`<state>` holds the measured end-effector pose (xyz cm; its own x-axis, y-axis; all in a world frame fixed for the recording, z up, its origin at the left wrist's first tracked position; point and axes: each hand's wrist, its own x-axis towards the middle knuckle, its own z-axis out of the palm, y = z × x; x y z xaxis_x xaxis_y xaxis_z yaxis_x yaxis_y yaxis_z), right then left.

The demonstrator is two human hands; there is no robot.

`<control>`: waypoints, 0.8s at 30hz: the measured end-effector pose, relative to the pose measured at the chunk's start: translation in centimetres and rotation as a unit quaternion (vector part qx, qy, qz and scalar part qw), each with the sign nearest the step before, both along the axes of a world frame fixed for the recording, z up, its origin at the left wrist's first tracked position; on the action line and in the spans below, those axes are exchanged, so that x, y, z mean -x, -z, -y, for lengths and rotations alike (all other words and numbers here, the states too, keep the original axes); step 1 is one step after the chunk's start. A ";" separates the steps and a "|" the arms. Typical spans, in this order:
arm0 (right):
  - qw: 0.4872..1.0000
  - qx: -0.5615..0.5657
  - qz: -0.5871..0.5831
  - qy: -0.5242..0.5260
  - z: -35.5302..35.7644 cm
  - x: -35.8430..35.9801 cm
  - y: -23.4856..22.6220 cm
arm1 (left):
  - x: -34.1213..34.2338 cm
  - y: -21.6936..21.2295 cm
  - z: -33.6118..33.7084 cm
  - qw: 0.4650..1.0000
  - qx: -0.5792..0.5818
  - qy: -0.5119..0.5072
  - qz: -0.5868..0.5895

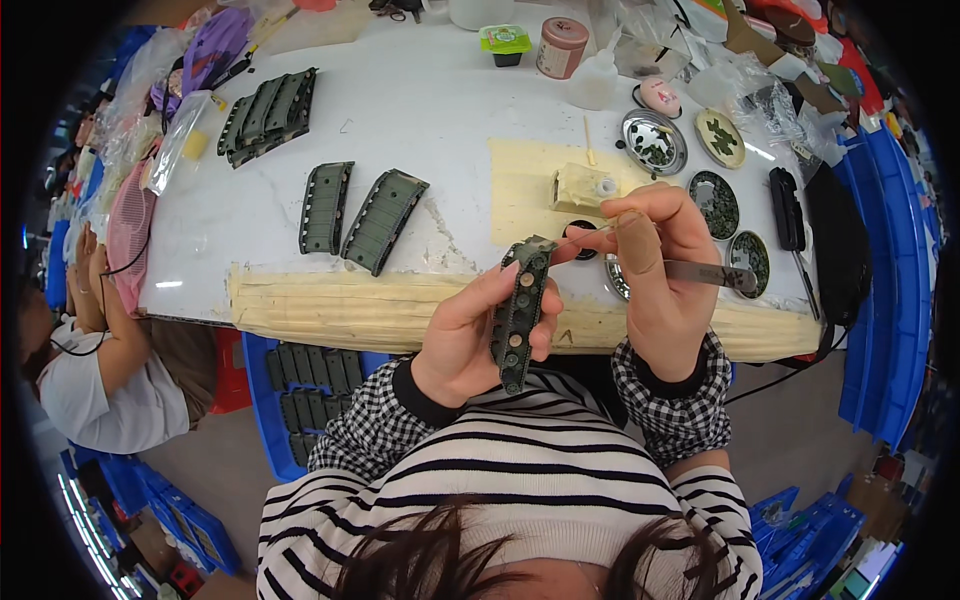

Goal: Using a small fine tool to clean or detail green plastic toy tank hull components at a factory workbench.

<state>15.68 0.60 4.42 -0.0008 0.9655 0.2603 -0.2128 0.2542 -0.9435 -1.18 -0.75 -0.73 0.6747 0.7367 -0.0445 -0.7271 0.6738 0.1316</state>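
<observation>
My left hand [462,335] grips a long dark green model track piece [520,312] with a row of small wheels, held upright over the table's near edge. My right hand [655,270] pinches metal tweezers [712,274], their tips pointing left at the top end of the track piece. Both wrists wear black-and-white checked cuffs under striped sleeves. What the tweezer tips hold is too small to tell.
Two more green track pieces [355,212] lie on the white table [430,110], with a stack of them [268,115] farther left. Small round dishes of parts [652,142] sit at right by a black tool [786,208]. A blue crate [300,400] holds pieces below. Another person [90,350] sits at left.
</observation>
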 end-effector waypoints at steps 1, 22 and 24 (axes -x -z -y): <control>1.000 -0.003 0.002 -0.004 0.0 -0.1 0.1 | 0.0 0.1 0.0 1.000 0.000 0.001 0.001; 0.886 -0.164 0.351 0.255 -1.3 -2.7 -0.4 | 2.2 -1.9 -0.3 0.787 -0.325 -0.163 -0.499; 0.942 -0.134 0.253 0.175 -0.5 -2.5 -0.7 | 1.8 -2.0 -0.1 0.774 -0.326 -0.170 -0.516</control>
<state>18.21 1.11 5.12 0.1157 0.8299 0.5457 0.3883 0.4679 -0.7939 -3.01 -0.61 1.25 0.2910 0.9564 0.0258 -0.1280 0.0122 0.9917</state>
